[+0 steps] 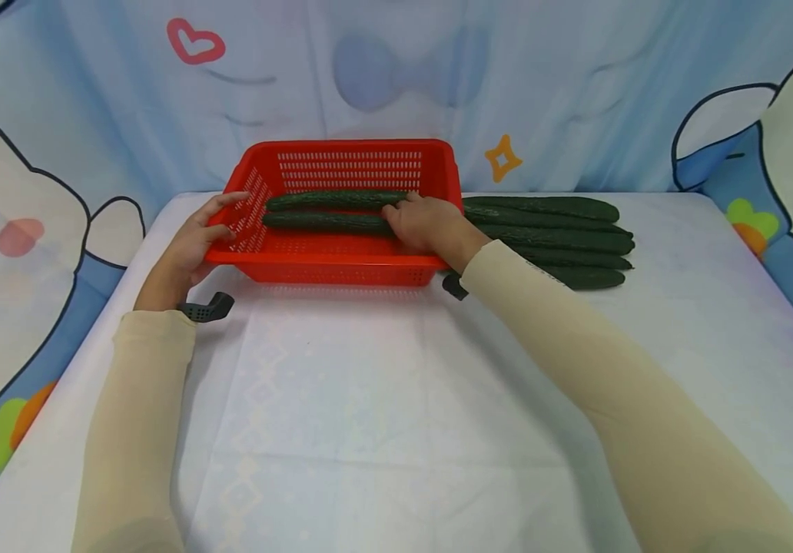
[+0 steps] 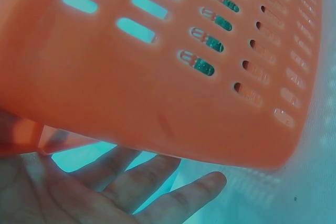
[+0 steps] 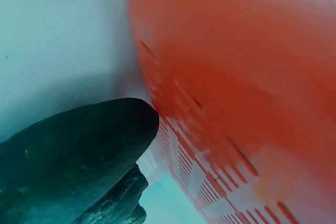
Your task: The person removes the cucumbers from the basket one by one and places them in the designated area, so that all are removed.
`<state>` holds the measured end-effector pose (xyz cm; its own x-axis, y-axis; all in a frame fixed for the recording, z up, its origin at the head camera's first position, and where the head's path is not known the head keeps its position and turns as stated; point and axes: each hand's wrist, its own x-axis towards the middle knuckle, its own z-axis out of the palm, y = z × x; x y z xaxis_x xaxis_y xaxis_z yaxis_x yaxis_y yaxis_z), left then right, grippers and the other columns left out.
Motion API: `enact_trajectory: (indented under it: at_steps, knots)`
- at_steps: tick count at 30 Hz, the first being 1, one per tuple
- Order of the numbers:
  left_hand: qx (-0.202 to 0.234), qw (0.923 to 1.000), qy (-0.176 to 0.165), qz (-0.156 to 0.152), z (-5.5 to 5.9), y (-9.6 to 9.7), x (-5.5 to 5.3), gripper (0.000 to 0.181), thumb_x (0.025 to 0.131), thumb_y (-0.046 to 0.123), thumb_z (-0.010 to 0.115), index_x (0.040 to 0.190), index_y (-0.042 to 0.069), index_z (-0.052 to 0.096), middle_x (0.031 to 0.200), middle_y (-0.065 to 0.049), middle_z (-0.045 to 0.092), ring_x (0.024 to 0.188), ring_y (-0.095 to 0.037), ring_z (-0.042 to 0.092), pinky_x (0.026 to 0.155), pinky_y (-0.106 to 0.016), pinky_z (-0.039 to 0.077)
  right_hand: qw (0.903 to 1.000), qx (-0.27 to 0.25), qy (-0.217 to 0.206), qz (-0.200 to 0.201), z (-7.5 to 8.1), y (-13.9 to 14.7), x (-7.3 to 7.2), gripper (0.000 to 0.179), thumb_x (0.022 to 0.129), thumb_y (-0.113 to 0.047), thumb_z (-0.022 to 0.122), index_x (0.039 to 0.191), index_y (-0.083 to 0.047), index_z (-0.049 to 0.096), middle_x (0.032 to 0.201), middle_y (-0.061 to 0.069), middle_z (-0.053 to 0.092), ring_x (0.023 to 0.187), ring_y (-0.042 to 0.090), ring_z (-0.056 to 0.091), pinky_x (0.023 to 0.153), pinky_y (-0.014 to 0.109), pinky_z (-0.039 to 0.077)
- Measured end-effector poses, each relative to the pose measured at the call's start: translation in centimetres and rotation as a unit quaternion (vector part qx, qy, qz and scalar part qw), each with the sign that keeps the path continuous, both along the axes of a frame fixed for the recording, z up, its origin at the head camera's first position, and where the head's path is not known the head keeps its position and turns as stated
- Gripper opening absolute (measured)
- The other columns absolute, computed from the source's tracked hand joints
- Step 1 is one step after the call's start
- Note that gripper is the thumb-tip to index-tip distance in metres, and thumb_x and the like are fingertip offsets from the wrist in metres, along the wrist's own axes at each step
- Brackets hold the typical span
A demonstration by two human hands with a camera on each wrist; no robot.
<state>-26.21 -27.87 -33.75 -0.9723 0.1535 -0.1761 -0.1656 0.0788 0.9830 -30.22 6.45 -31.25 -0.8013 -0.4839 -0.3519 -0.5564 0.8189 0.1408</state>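
Observation:
A red perforated plastic basket (image 1: 341,273) stands at the back of the table with two long dark green cucumbers lying lengthwise in it. My left hand (image 1: 185,250) holds the basket's left end at the rim; in the left wrist view, spread fingers (image 2: 178,200) lie by the basket wall (image 2: 105,93). Reaching over the right end, my right hand (image 1: 431,224) grips the front cucumber (image 1: 327,223) near its right end. The rear cucumber (image 1: 334,200) lies just behind, close to those fingers. The right wrist view hides the right hand's grasp.
Several more cucumbers (image 1: 562,236) lie side by side on the table, right of the basket. One cucumber's end (image 3: 121,129) shows close to the basket wall (image 3: 226,51). A white cloth covers the table (image 1: 341,415); a blue patterned curtain (image 1: 576,92) hangs behind.

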Motion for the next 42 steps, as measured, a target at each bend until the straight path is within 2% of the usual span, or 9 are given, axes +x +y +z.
enact_trajectory:
  at_steps: [3,5,9,11,18,21,25,34,42]
  knots:
    - [0.001,1.0,0.0,0.001,0.0,-0.1,0.1,0.055,0.099,0.004,0.044,0.145,0.035,0.044,0.159,-0.006,0.022,0.133,-0.028,0.037,0.082,-0.024,0.058,0.9997,-0.01,-0.016,-0.013,0.1,-0.2,-0.1,0.09,0.088,-0.034,0.07,0.157,-0.009,0.018,0.154,0.016,0.035,0.144,0.034,0.027,0.117,0.049,0.035]
    - [0.004,1.0,0.0,-0.001,0.0,-0.1,0.1,0.055,0.099,0.004,0.044,0.145,0.035,0.044,0.159,-0.006,0.021,0.134,-0.028,0.036,0.082,-0.024,0.058,0.9992,-0.014,-0.026,-0.025,0.2,-0.3,-0.2,0.093,0.085,-0.037,0.072,0.157,-0.012,0.02,0.154,0.017,0.032,0.143,0.035,0.026,0.115,0.05,0.037]
    - [0.005,1.0,-0.003,-0.001,-0.1,-0.1,0.1,0.055,0.099,0.003,0.043,0.145,0.034,0.044,0.159,-0.006,0.022,0.133,-0.028,0.037,0.082,-0.024,0.059,0.9968,-0.034,-0.045,-0.057,0.1,-0.5,-0.4,0.081,0.082,-0.038,0.075,0.15,-0.013,0.038,0.144,0.016,0.037,0.132,0.032,0.031,0.107,0.051,0.045]
    - [0.003,1.0,-0.002,0.0,-0.1,-0.1,0.1,0.055,0.099,0.003,0.043,0.145,0.034,0.044,0.158,-0.006,0.023,0.132,-0.027,0.037,0.082,-0.024,0.059,0.9952,-0.046,-0.052,-0.069,0.0,-0.6,-0.4,0.075,0.083,-0.037,0.074,0.145,-0.012,0.041,0.141,0.015,0.039,0.129,0.031,0.032,0.107,0.051,0.045]
    - [0.002,1.0,0.001,0.0,0.0,-0.1,0.1,0.055,0.099,0.002,0.042,0.144,0.033,0.044,0.158,-0.007,0.023,0.132,-0.028,0.038,0.081,-0.023,0.059,0.9847,-0.083,-0.109,-0.108,0.0,-0.9,-0.6,0.058,0.094,-0.032,0.063,0.138,-0.011,0.031,0.127,0.011,0.054,0.117,0.026,0.052,0.111,0.044,0.043]
    - [0.004,1.0,0.001,0.0,-0.1,-0.1,0.1,0.055,0.099,0.002,0.042,0.144,0.033,0.044,0.158,-0.007,0.023,0.133,-0.029,0.037,0.079,-0.023,0.059,0.9799,-0.098,-0.124,-0.122,0.0,-1.0,-0.6,0.059,0.096,-0.03,0.062,0.141,-0.012,0.028,0.128,0.01,0.053,0.116,0.024,0.052,0.112,0.043,0.042]
    - [0.006,1.0,0.002,0.0,-0.2,-0.1,0.0,0.056,0.099,0.002,0.042,0.145,0.034,0.043,0.159,-0.008,0.022,0.133,-0.031,0.037,0.076,-0.022,0.059,0.9795,-0.099,-0.127,-0.121,-0.1,-1.1,-0.5,0.061,0.097,-0.029,0.06,0.146,-0.013,0.026,0.135,0.01,0.051,0.12,0.023,0.051,0.113,0.043,0.041]
    - [0.008,1.0,0.001,-0.002,-0.3,-0.1,0.0,0.056,0.099,0.002,0.043,0.146,0.034,0.043,0.16,-0.007,0.021,0.133,-0.03,0.037,0.075,-0.022,0.059,0.9827,-0.094,-0.109,-0.116,-0.4,-1.1,-0.3,0.062,0.095,-0.03,0.063,0.144,-0.013,0.03,0.131,0.009,0.054,0.119,0.023,0.053,0.113,0.044,0.041]
    - [0.006,1.0,0.005,-0.003,-0.1,0.0,0.0,0.057,0.098,0.0,0.044,0.145,0.033,0.043,0.159,-0.007,0.021,0.134,-0.03,0.034,0.076,-0.021,0.059,0.9889,-0.082,-0.084,-0.091,-0.6,-0.9,-0.1,0.069,0.092,-0.035,0.066,0.146,-0.01,0.03,0.131,0.01,0.057,0.116,0.024,0.056,0.111,0.043,0.044]
